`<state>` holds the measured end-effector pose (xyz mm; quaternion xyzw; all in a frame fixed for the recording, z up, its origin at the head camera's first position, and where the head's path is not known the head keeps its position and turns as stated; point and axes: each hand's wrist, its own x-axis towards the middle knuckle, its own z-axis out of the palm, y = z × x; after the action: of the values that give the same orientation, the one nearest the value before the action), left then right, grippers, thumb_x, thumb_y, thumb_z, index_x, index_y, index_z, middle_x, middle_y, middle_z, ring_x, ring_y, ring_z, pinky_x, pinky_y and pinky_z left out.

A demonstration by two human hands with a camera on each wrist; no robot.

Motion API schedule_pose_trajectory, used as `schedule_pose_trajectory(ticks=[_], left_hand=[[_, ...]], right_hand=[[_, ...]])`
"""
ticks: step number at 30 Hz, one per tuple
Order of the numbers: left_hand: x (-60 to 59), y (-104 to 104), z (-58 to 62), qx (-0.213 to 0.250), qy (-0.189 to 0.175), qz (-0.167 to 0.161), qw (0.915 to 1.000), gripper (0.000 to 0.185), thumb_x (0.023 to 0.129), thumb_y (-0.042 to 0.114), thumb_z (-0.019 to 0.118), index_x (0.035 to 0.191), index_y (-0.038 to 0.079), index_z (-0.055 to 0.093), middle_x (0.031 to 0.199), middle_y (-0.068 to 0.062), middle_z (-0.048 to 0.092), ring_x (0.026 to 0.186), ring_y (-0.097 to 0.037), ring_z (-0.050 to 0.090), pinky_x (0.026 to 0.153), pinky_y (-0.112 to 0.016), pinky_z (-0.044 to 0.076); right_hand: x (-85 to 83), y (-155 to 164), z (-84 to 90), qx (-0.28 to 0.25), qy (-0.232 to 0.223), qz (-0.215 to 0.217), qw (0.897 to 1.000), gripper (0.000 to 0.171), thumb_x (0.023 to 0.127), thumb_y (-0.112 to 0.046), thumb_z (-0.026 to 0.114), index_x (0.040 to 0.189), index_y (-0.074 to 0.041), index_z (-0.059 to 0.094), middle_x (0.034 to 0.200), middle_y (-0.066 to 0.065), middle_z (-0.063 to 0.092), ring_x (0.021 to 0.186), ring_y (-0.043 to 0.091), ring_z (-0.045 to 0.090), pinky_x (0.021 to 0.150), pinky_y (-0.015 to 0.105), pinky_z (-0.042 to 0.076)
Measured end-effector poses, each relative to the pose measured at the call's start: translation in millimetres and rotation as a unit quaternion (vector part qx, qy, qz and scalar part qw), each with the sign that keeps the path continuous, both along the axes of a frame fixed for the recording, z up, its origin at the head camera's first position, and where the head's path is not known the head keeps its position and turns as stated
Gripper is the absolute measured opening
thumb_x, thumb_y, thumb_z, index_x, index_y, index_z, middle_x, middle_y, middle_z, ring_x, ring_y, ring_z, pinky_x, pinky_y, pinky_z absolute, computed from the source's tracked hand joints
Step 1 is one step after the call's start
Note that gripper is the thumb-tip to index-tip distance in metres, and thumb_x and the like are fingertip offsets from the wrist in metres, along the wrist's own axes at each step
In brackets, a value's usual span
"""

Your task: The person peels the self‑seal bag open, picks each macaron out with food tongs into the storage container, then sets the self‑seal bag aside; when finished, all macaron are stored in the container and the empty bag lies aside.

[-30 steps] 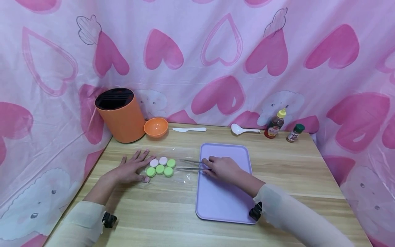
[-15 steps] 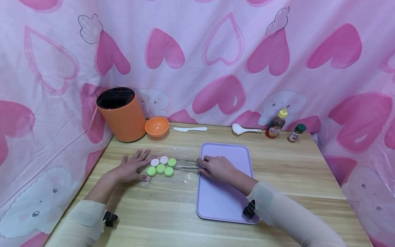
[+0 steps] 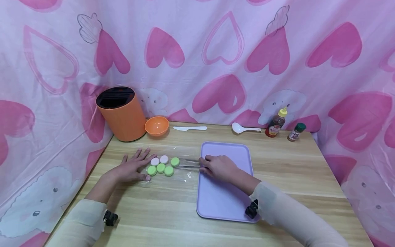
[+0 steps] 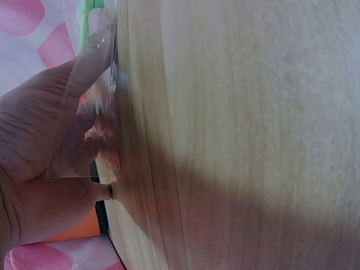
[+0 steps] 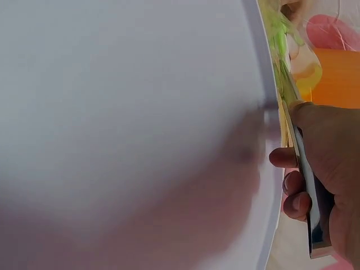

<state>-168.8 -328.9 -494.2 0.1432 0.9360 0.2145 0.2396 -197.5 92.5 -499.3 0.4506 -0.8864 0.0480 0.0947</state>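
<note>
counter (image 3: 160,206): pale wood, backed by pink heart-print cloth.
tray (image 3: 228,202): lilac, flat at the counter's middle; the right forearm crosses it.
knife block (image 3: 121,114): orange, far left corner, with an orange bowl (image 3: 156,126) just beside it.
left hand (image 3: 131,168): lies flat with fingers spread, pressing the edge of a clear plastic bag (image 3: 172,169).
right hand (image 3: 219,167): fingers curled round metal tongs (image 3: 189,163) at the tray's left edge.
tongs: tips reach into the bag at a green disc (image 3: 175,161).
discs: three green, two white, clustered on the bag between the hands.
far edge: white knife (image 3: 189,128), spoon (image 3: 245,129), sauce bottle (image 3: 276,124), spice jar (image 3: 295,132).
</note>
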Motion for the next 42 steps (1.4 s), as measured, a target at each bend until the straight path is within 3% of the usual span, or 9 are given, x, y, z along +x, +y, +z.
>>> schedule_pose_trajectory(ticks=[18,25,31,42], left_hand=[[1.0,2.3,2.2,0.0,0.002,0.005,1.0,0.102,0.094,0.062,0.079,0.177,0.031,0.028,0.188,-0.015,0.0,0.169,-0.056,-0.012,0.119,-0.092,-0.013],[1.3,1.6,1.6,0.005,0.004,0.003,1.0,0.101,0.094,0.061,0.08,0.176,0.031,0.029,0.188,-0.016,0.003,0.17,-0.056,-0.01,0.12,-0.091,-0.013],[2.2,2.0,1.8,0.006,0.005,0.003,1.0,0.101,0.094,0.061,0.08,0.176,0.031,0.03,0.188,-0.016,0.003,0.17,-0.057,-0.01,0.12,-0.091,-0.014],[1.8,3.1,3.5,0.005,-0.002,0.007,1.0,0.102,0.094,0.062,0.079,0.177,0.032,0.029,0.188,-0.015,0.001,0.17,-0.056,-0.012,0.121,-0.09,-0.015]], right_hand=[[1.0,74.3,13.8,-0.033,-0.003,-0.049,0.998,0.037,0.105,-0.037,0.077,0.134,-0.015,0.079,0.095,-0.002,0.071,0.064,0.012,0.061,0.056,0.033,0.054],[2.5,103.1,11.3,-0.026,-0.031,-0.098,0.994,0.037,0.104,-0.035,0.079,0.135,-0.015,0.078,0.094,-0.001,0.071,0.063,0.01,0.052,0.057,0.031,0.051],[2.4,113.8,4.8,-0.016,-0.026,-0.115,0.993,0.038,0.105,-0.036,0.078,0.135,-0.013,0.078,0.1,0.003,0.074,0.062,0.012,0.057,0.057,0.036,0.055],[3.2,116.4,-0.1,-0.018,-0.046,-0.123,0.991,0.041,0.105,-0.038,0.077,0.138,-0.013,0.077,0.102,0.004,0.075,0.065,0.009,0.057,0.058,0.032,0.056]])
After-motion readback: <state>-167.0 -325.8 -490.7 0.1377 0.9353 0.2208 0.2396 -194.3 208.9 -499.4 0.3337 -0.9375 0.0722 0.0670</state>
